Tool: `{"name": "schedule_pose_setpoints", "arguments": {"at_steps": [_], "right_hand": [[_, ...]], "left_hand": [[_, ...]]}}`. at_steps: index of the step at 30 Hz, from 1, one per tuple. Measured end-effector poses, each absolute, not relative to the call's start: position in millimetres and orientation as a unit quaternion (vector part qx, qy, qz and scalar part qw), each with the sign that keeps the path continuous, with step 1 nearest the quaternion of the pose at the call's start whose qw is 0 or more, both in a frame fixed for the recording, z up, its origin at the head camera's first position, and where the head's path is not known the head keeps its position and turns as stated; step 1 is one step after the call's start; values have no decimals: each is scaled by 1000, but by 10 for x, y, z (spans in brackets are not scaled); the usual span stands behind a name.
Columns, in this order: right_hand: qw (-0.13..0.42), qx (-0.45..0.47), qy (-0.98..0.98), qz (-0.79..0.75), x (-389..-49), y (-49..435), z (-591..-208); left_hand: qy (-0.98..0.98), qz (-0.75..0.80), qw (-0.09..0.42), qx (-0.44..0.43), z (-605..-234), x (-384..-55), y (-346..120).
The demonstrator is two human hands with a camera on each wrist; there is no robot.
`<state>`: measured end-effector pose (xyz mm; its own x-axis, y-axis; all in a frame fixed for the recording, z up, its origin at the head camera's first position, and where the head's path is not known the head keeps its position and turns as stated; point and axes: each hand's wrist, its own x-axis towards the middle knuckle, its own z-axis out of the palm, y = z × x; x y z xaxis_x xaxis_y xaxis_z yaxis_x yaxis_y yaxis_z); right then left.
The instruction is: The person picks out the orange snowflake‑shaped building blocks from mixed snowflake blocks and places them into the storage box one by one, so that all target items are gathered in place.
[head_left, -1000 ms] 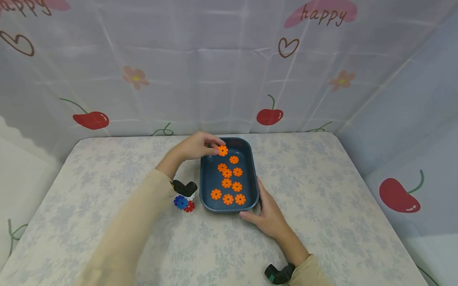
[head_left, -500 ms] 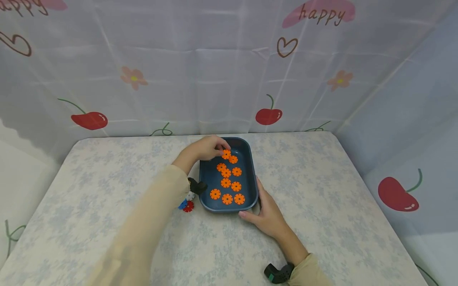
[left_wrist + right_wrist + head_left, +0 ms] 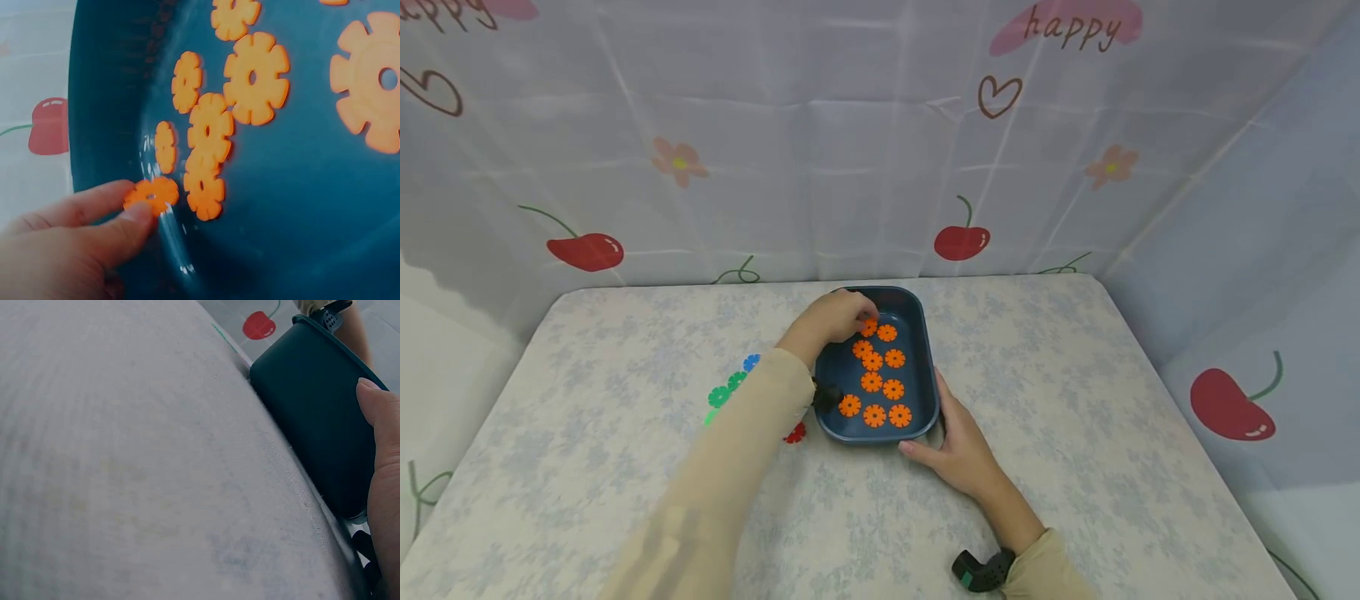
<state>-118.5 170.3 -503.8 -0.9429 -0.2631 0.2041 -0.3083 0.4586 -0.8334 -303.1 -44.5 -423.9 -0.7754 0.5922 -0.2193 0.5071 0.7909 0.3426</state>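
In the head view a dark blue tray (image 3: 929,358) lies on the table with several orange flower-shaped plastic discs (image 3: 874,416) flat on its bottom. My left hand (image 3: 830,318) reaches over its far left part. Between thumb and finger it pinches one orange notched disc (image 3: 164,192), seen in the left wrist view just above the tray floor; whether it touches the floor I cannot tell. At the near right corner my right hand (image 3: 964,448) holds the tray from outside. Its thumb presses the outer wall (image 3: 312,419) in the right wrist view; the other fingers are mostly hidden.
Left of the tray lie several green discs (image 3: 719,397), a blue disc (image 3: 752,362) and a red disc (image 3: 795,432), partly covered by my left sleeve (image 3: 741,450). A printed curtain (image 3: 850,183) hangs behind the table's far edge.
The left hand has moved right and down into the tray with its orange disc, and its forearm has swung right, uncovering green discs. The right hand keeps its place on the tray.
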Motion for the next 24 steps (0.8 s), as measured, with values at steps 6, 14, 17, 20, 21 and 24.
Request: {"name": "schedule_pose_setpoints", "arguments": {"at_steps": [6,14,17,20,21,24], "right_hand": [[27,174,-859,480,-1230,1745,-5156],[24,174,-862,476,-1218,1744,-5144],[24,172,-863,475,-1220,1744,-5154],[26,174,-862,475,-1223,1746,-5164],[27,175,-862,476,-1224,1747,-5166],[25,171,-859,482,-1220,1750,-5166]], "left_hand": [[945,82,125,290,-4297,-3000,-418],[955,65,101,271,-4340,-2946,-401],[953,79,109,270,-4328,-2951,-407],[945,134,115,276,-4279,-2971,-431],[941,157,114,278,-4253,-2976,-446],[928,226,102,279,-4154,-2971,-515]]}}
